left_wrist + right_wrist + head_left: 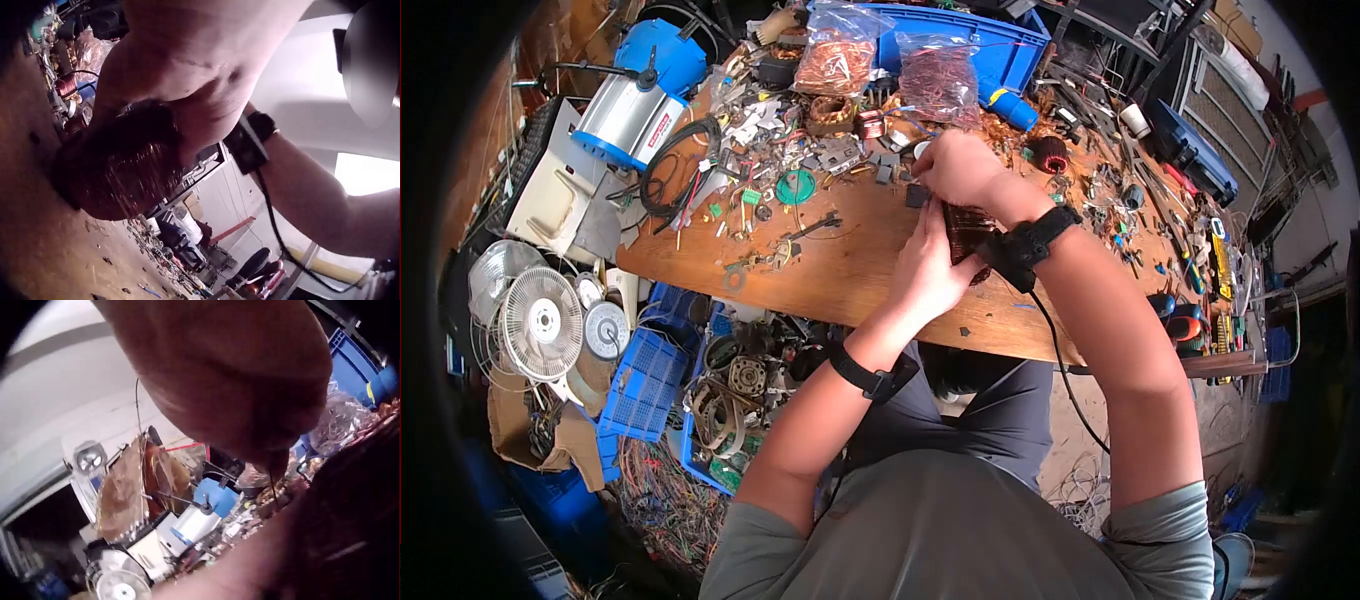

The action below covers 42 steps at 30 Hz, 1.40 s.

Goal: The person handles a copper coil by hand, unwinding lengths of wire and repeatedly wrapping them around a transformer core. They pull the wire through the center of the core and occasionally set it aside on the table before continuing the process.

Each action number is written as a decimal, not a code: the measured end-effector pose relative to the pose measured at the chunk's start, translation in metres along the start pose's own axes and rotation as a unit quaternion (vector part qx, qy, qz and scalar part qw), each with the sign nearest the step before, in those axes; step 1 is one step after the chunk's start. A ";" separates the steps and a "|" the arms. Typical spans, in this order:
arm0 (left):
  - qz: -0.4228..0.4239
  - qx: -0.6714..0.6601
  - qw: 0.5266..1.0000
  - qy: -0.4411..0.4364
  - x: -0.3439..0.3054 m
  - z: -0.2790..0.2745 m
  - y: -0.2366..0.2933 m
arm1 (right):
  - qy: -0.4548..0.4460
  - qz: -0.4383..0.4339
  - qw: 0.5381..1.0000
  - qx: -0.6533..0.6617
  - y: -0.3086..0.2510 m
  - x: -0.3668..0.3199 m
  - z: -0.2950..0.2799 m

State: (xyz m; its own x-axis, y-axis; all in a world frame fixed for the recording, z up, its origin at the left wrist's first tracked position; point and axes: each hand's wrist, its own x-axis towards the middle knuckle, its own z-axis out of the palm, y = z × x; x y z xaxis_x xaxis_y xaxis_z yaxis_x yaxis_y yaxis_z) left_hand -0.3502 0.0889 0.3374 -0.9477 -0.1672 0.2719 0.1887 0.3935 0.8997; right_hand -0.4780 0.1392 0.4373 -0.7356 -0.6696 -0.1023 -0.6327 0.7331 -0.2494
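Above the front of the wooden table, my left hand (932,265) grips a dark, reddish-brown copper wire coil (968,230) from its near side, the thumb lying across it. In the left wrist view the coil (131,175) looks thick and rounded, with shiny strands running round it, and its lower end is close over the tabletop. My right hand (968,178) is at the coil's far end with its fingers curled in. A thin dark strand of wire (272,486) runs down from its fingertips in the right wrist view. The palm hides most of that grip.
Scrap parts and a green disc (796,187) lie on the wooden table (840,270). Bags of copper wire (940,80) stand before a blue crate (1010,45) at the back. Screwdrivers (1185,325) lie at right; a fan (543,320) and filled baskets stand left, below.
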 end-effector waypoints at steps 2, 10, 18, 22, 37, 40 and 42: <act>0.076 0.089 0.991 0.067 -0.004 0.007 -0.011 | 0.099 -0.006 0.987 0.129 0.002 0.006 -0.005; 0.070 -0.023 0.994 0.086 -0.002 0.009 0.002 | 0.234 -0.017 0.777 0.584 0.028 -0.020 -0.124; 0.036 0.071 0.995 0.057 0.013 0.001 -0.002 | 0.221 0.140 0.931 0.254 0.064 -0.044 -0.027; 0.004 0.054 0.998 0.019 0.023 -0.003 0.003 | 0.124 0.101 0.979 0.125 0.011 -0.048 0.003; -0.010 0.096 0.995 0.038 0.014 0.000 -0.001 | 0.198 0.216 0.801 0.522 0.096 -0.009 -0.042; -0.001 0.067 0.997 0.025 0.016 -0.002 -0.001 | 0.062 0.141 0.879 0.452 0.064 -0.030 -0.014; -0.020 0.076 0.997 0.016 0.017 -0.004 0.004 | -0.017 0.056 0.902 0.429 0.047 -0.036 0.006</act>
State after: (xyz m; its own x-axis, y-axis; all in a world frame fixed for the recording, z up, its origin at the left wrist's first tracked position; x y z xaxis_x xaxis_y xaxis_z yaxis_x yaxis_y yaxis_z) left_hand -0.3640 0.0839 0.3473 -0.9443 -0.2138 0.2501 0.1072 0.5187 0.8482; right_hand -0.4801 0.1975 0.4236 -0.7659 -0.6116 -0.1984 -0.1250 0.4443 -0.8871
